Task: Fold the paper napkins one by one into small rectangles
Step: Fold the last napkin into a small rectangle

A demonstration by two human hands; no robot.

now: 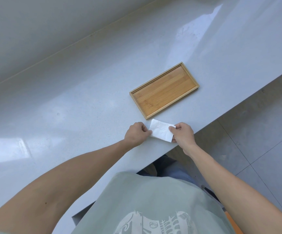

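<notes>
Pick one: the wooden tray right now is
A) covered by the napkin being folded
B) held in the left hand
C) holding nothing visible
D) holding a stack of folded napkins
C: the wooden tray shows only its bare bamboo floor, while the one visible napkin sits on the counter just in front of it, pinched by the left hand and right hand.

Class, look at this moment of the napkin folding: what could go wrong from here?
1. The napkin lies close to the counter edge, so it might slip off if released carelessly.
2. The left hand and right hand pinch opposite ends; pulling apart could tear the thin paper.
3. The wooden tray sits just beyond; a fold pushed forward may bump it.
</notes>
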